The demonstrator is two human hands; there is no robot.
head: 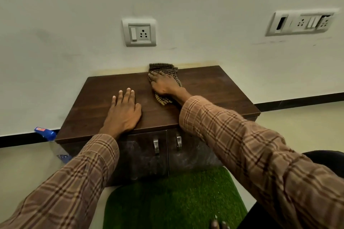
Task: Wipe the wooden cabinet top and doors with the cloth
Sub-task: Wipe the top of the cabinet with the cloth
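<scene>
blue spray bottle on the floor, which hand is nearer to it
Left. The left hand lies flat on the cabinet top's left half, toward the blue spray bottle; the right hand presses the cloth farther right, by the wall.

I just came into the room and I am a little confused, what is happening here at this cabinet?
A person is wiping the wooden cabinet top. The right hand presses a checked cloth flat near the back edge by the wall. The left hand lies open on the top, holding nothing. The two doors below are closed.
</scene>
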